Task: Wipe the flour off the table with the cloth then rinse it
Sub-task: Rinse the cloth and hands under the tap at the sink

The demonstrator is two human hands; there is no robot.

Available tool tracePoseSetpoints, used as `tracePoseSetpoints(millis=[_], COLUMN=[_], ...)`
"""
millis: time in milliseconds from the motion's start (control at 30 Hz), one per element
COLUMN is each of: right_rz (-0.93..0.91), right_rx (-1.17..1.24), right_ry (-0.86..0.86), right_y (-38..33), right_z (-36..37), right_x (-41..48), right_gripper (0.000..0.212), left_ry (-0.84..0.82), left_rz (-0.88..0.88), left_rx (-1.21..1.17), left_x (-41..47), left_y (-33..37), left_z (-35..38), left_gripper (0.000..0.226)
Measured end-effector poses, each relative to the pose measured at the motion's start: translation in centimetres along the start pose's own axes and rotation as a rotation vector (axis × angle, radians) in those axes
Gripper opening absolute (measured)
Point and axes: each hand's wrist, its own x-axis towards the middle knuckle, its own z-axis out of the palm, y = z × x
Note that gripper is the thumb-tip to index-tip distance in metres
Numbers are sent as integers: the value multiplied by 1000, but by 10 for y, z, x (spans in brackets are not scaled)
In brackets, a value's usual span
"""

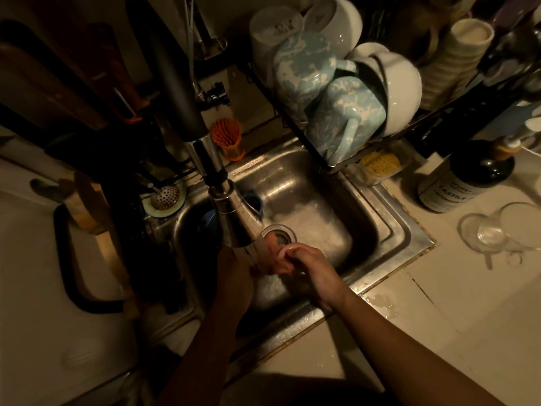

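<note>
1. Head view, looking straight down into the sink (330, 183). Both hands meet over the basin, just this side of the drain (280, 232).
2. The right hand (317, 272) has the pinkish cloth (272, 263). Its fingers (288, 253) are curled tight and clamped on the cloth's right end.
3. The left hand (234, 276) sits on the cloth's other side, deep in shadow. Its fingers reach the cloth's left edge, but I cannot tell whether they are clamped on it or merely touching.
4. So the cloth is bunched between the two sets of fingers, held above the sink floor.
5. The tap spout (231, 212) hangs directly above the left fingers, and a streak of water falls from it onto the cloth.
6. Beyond the fingers and off to their right, a dish rack (336, 167) is crammed with upturned blue-and-white mugs (345, 118) and white bowls (401, 92).
7. Straight past the fingers, behind the spout, stands an orange brush (228, 137).
8. To the right of the right fingers, well clear on the pale bench (439, 332), a dark soap bottle (465, 177) stands, and a clear glass (497, 232) lies on its side.
9. Nearer the right wrist, a wet patch (383, 303) shines on the bench beside the sink rim.
</note>
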Motion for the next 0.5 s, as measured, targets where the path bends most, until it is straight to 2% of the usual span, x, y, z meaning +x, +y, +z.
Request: tracePoseSetpoints(millis=[67,100,167,267,400,500], right_rz=[248,316,339,249,-16,-118], right_rx=[38,51,145,223,114,-23], right_ry=[-10,-51,-95,-78,-17,-10], right_y=[1,2,1,1,5,2], right_z=[-2,-2,1,0,-2,2], right_x=[0,0,1,7,8,6], right_gripper=[23,24,11,16,14,11], left_ry=[-123,-129,-125,-161,-236,-155], left_rz=[28,14,-24,-33,-82,-146], left_rx=[34,72,117,249,443,462], left_x=[-4,-6,-6,-11,-8,-7], left_y=[-2,-1,-7,-5,-2,-5], left_z=[2,4,3,2,2,1], left_gripper=[8,20,48,38,26,24])
